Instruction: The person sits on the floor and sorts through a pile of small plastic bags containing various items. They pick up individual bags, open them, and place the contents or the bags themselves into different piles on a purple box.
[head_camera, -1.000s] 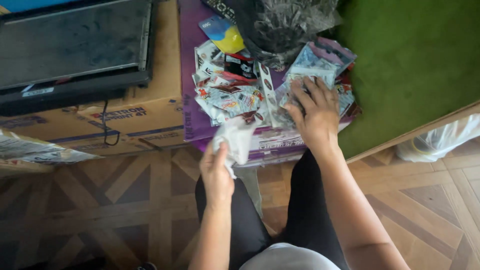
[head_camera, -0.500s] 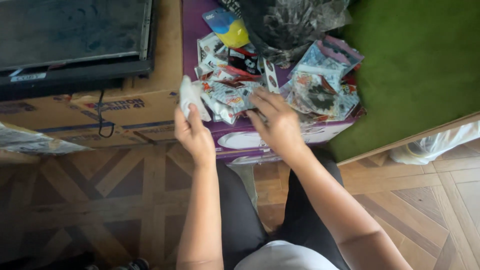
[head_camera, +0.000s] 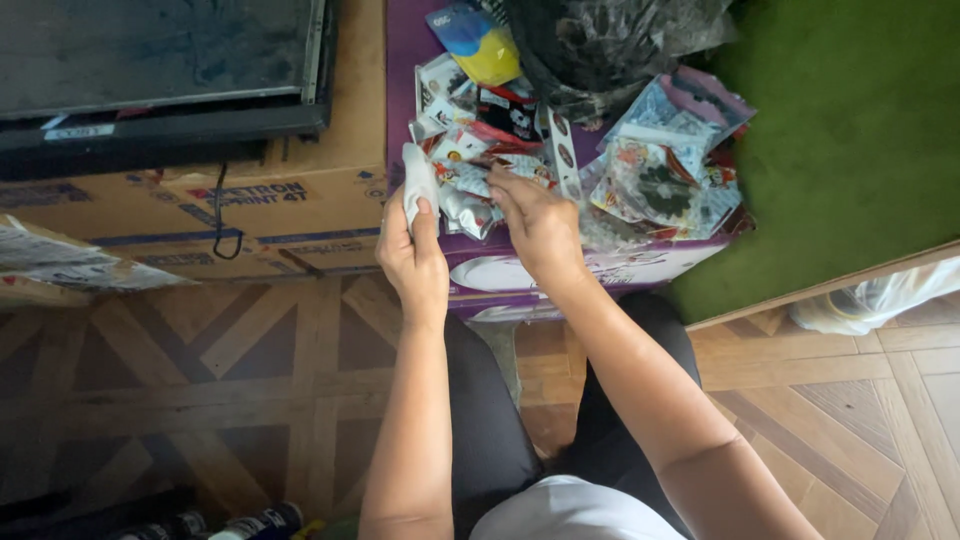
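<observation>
1. Left hand (head_camera: 412, 258) grips 1 white packet (head_camera: 418, 182) at the purple box's (head_camera: 640, 268) left edge.
2. Right hand (head_camera: 540, 225), fingers curled, pinches 1 silvery sachet (head_camera: 470, 212) in the heap of packets (head_camera: 660, 180) there.
3. 1 black bag (head_camera: 610, 45) lies at the far edge.

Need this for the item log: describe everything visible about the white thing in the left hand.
The white item is small, pale and crumpled-looking, like a soft packet or folded plastic; its exact kind cannot be told. It stands roughly upright, pinched between the thumb and fingers of the left hand, with its upper part sticking out above them. It is held at the left edge of the purple box, beside the pile of printed packets. Only the left hand clearly touches it; the right hand is on the packets next to it.
</observation>
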